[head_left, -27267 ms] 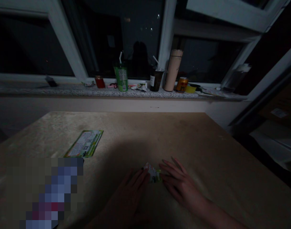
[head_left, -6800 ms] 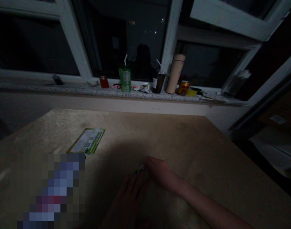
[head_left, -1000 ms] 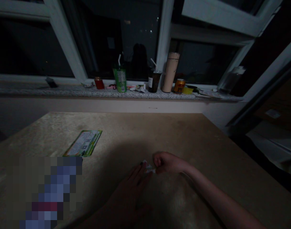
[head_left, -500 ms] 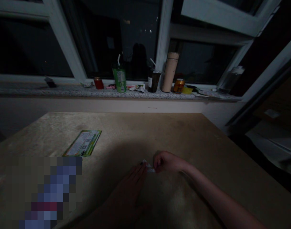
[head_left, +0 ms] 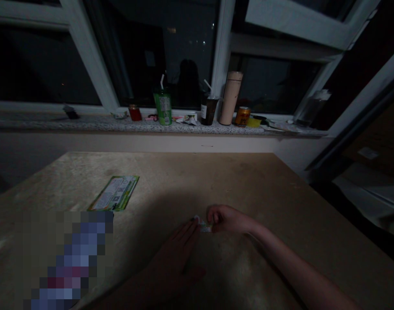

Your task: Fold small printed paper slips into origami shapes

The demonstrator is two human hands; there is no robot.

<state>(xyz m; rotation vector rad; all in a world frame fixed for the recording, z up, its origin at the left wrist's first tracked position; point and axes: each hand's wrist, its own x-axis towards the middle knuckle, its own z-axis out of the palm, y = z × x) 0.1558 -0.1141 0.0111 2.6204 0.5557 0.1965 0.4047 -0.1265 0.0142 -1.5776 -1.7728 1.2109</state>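
Note:
A small pale slip [head_left: 204, 227] with faint printing and a greenish tint lies on the table between my hands; in the dim light I cannot tell its exact kind. My left hand [head_left: 175, 254] rests flat, with its fingertips on the slip's left end and its thumb apart. My right hand [head_left: 224, 218] is closed, fingers curled in, and pinches the slip's right end. The covered ends of the slip are hidden under the fingers.
A green-and-white printed packet [head_left: 114, 193] lies on the wooden table [head_left: 197, 172] to the left. A pixelated patch [head_left: 67, 262] hides the near left. On the windowsill [head_left: 184, 128] stand a green cup [head_left: 163, 107], a dark cup [head_left: 208, 111], a pink flask [head_left: 231, 98] and an orange can [head_left: 242, 116].
The view has shifted slightly. My right hand stays almost in place at the slip's right end, and a little more of the slip's greenish print shows. My left hand stays flat.

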